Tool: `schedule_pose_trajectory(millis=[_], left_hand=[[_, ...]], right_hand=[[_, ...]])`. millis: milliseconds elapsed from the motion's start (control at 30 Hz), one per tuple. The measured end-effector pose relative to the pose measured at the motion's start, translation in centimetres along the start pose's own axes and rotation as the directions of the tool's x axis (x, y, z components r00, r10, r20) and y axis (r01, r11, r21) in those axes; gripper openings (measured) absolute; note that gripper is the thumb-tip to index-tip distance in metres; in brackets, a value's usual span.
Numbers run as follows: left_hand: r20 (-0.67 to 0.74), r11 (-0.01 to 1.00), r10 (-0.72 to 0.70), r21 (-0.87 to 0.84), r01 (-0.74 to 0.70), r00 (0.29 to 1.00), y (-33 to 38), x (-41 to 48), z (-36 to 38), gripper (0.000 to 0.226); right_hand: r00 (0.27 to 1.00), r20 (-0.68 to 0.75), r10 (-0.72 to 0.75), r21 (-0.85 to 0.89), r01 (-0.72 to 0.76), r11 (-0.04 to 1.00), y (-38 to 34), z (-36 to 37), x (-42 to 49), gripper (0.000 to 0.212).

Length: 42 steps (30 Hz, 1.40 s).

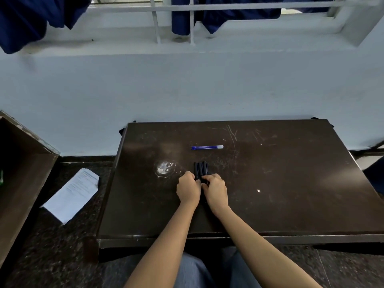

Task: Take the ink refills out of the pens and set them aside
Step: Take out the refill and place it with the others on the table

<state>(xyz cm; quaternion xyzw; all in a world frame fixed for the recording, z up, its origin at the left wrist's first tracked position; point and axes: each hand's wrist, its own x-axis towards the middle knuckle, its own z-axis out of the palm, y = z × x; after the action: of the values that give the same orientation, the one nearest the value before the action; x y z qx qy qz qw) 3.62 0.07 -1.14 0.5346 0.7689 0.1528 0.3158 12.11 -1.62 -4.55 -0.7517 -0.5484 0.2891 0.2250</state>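
Table (291,183): dark, scratched top, with a shiny pale smudge (165,168) left of the pens.
Pens (200,169): a bunch of black barrels lying side by side near the table's middle, pointing far and near; their far ends stick out past the fingers.
Left hand (188,190): curled on the left side of the pens, fingertips touching the barrels.
Right hand (215,191): curled on the right side of the pens, fingers gripping the near part of the bunch.
Hands together: knuckles almost touching over the pens.
Refills (207,147): thin blue sticks with pale right ends, lying left to right, close together, farther off than the pens and apart from them.
Paper (72,194): white sheet on the floor, left of the table.
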Motion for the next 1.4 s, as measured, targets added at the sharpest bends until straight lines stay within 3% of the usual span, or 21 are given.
schedule_pose_trajectory(millis=[333,467,567,767,933,1400], left_hand=[[-0.013,1.0,0.021,0.02,-0.021,1.0,0.0,-0.4,0.2,0.018],[-0.028,0.999,0.042,0.011,-0.042,0.999,0.1,-0.2,0.3,0.02],[-0.03,0.997,0.075,0.02,-0.074,0.997,0.1,0.2,0.3,0.035],[0.051,0.98,0.134,0.144,-0.14,0.99,0.0,1.1,1.1,0.069],[0.073,0.97,0.155,0.179,-0.166,0.985,-0.3,1.6,1.6,0.066],[0.068,0.977,0.162,0.127,-0.169,0.984,-0.6,1.4,1.6,0.065]], right_hand=[[0.999,0.002,-0.048,0.019,0.048,0.999,0.9,0.2,0.4,0.036],[0.99,-0.105,-0.093,0.066,0.1,0.993,0.9,-1.0,1.5,0.033],[0.979,-0.166,-0.122,0.027,0.128,0.991,0.7,-2.5,4.0,0.032],[0.974,-0.03,-0.226,-0.164,0.219,0.962,-0.7,-4.4,10.0,0.035],[0.96,0.11,-0.257,-0.343,0.28,0.897,-1.2,-3.9,13.1,0.034],[0.939,0.216,-0.268,-0.563,0.344,0.751,-0.8,-3.2,15.0,0.029]])
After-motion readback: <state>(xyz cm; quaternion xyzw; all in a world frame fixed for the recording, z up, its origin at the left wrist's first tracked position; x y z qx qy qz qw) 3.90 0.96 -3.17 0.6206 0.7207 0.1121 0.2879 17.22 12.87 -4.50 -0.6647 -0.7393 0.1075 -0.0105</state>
